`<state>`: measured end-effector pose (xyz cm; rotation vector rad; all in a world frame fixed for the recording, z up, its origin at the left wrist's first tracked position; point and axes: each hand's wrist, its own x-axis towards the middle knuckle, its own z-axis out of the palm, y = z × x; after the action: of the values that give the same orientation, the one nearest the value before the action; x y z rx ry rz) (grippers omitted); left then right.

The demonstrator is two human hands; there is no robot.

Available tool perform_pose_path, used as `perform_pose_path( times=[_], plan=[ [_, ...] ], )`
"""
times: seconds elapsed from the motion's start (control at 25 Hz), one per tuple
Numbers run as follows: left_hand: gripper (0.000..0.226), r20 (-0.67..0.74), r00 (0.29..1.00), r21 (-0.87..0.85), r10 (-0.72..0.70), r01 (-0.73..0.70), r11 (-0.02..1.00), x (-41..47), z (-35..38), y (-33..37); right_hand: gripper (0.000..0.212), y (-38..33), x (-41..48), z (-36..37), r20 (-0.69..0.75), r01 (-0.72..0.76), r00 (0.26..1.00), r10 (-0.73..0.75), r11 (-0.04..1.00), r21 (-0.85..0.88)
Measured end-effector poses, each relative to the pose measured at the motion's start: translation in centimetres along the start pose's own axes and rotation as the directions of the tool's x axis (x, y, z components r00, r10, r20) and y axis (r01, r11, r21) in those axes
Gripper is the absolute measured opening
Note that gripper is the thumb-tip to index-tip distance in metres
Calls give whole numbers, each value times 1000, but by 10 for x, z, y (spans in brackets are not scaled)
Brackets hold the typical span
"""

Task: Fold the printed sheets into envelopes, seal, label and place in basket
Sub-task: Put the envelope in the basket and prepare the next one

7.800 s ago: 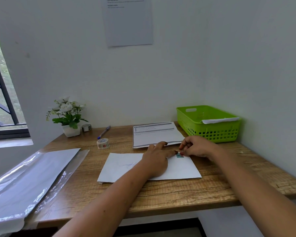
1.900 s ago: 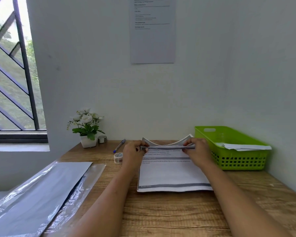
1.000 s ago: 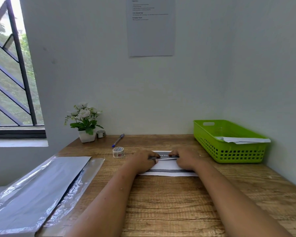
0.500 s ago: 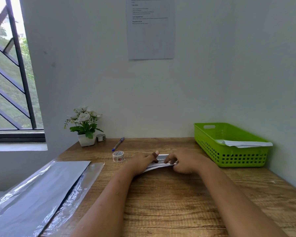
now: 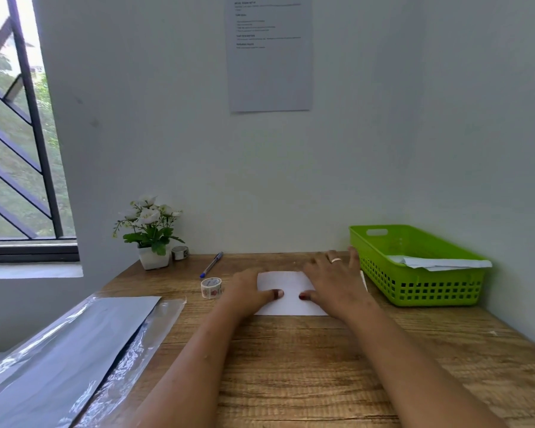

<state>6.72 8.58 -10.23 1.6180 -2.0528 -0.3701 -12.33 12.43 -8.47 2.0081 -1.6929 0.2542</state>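
A folded white sheet (image 5: 286, 290) lies flat on the wooden desk (image 5: 291, 366), blank side up. My left hand (image 5: 247, 296) presses on its left part and my right hand (image 5: 334, 282) on its right part, fingers spread flat, thumbs pointing toward each other. The green basket (image 5: 414, 291) stands to the right against the wall, with a white envelope (image 5: 439, 262) lying in it. A roll of patterned tape (image 5: 211, 287) sits just left of my left hand. A blue pen (image 5: 211, 264) lies behind the roll.
A small potted plant with white flowers (image 5: 150, 236) and a second small tape roll (image 5: 179, 252) stand at the back left. A plastic sleeve of grey envelopes (image 5: 62, 350) lies over the desk's left edge. A printed notice (image 5: 269, 54) hangs on the wall.
The printed sheet was folded over twice; its printed side is now hidden. Both hands went from pinching the fold to pressing flat on the folded sheet.
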Motion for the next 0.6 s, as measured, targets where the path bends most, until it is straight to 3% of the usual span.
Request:
perform_pose_path(
  times=[0.12,0.24,0.36,0.6],
  plan=[
    [71,-66,995,-60,70,-74,995,-2,3,-1,60,-11,-3,11,109,56,993,-55,998,-3],
    [61,18,990,158,140,-141,977,-1,14,4,54,-22,-3,17,330,55,931,-155,954,294],
    [43,165,979,252,117,-156,955,-3,24,13,53,-30,-1,23,399,5,887,-232,869,495],
    [56,300,953,359,-31,-83,930,-5,23,14,54,-22,3,26,512,-126,852,-113,904,409]
  ],
)
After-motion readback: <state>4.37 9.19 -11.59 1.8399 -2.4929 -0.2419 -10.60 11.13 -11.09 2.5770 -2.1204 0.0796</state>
